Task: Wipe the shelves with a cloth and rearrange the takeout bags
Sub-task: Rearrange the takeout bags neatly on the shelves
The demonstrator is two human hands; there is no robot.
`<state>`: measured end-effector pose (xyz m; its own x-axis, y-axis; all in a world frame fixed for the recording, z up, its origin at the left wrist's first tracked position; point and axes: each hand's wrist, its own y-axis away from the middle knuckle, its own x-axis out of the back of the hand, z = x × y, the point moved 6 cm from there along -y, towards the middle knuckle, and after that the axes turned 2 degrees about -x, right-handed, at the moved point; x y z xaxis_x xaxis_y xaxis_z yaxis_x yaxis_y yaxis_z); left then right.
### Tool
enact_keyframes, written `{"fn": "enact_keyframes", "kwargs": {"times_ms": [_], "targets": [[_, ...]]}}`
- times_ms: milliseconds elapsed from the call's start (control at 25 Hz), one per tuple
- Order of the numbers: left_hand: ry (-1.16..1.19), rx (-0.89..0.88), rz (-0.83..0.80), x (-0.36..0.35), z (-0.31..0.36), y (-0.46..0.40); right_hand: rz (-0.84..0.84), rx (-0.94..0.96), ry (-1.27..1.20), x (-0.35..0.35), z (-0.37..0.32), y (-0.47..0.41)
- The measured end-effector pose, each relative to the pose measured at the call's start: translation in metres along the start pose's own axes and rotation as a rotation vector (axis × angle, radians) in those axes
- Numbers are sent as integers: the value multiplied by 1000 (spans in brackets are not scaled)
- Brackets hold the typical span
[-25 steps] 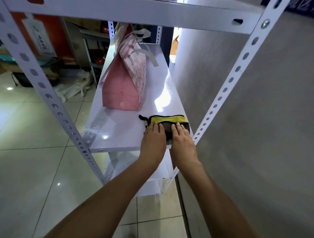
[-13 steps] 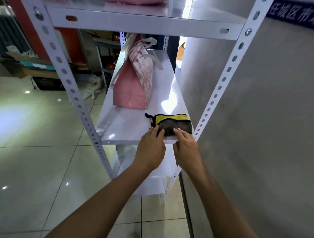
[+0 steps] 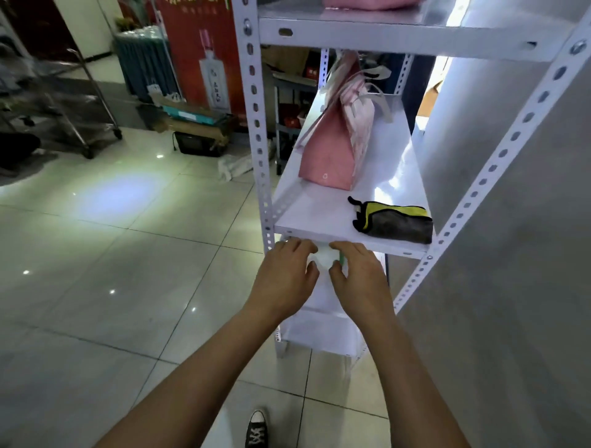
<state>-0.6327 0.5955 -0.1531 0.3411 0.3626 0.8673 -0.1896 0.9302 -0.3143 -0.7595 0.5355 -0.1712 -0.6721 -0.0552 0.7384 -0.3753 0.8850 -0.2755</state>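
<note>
Both your hands are below the front lip of the middle shelf [image 3: 319, 228], reaching in toward the level under it. Your left hand [image 3: 284, 275] and right hand [image 3: 359, 276] sit side by side, nearly touching, fingers curled around a white object [image 3: 324, 259] between them; a thin green edge shows at your right fingertips. What it is you can't tell, most of it is hidden by the hands and the shelf lip. Whether the grip is firm or just contact, can't tell either, but both sets of fingers wrap its sides. The cloth [image 3: 395, 220], dark grey with a yellow band and black trim, lies folded on the middle shelf at the front right corner, close to the right upright [image 3: 499, 160], apart from both hands. The pink takeout bag [image 3: 332, 150] stands upright further back on the same shelf, left of centre, well behind the cloth, its pale handles up top. Another pink bag [image 3: 367, 3] is on the top shelf [image 3: 399, 38], only its bottom edge in view. Left upright [image 3: 256, 128] runs down to the tiled floor [image 3: 128, 271]. Grey wall [image 3: 511, 287] just to the right of the rack. Your black sneaker [image 3: 256, 428] shows at the bottom. A metal cart [image 3: 80, 105] and a red poster [image 3: 201, 54] stand in the background left.
</note>
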Motion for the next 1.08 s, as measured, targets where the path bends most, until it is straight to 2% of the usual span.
{"fn": "enact_keyframes", "kwargs": {"times_ms": [440, 760, 1080], "targets": [[17, 202, 100, 104, -137, 39, -102, 135, -158, -90, -142, -21], [32, 221, 68, 176, -284, 44, -124, 89, -216, -195, -256, -52], [61, 229, 48, 214, -397, 33, -136, 29, -205, -281, -323, -89]]}}
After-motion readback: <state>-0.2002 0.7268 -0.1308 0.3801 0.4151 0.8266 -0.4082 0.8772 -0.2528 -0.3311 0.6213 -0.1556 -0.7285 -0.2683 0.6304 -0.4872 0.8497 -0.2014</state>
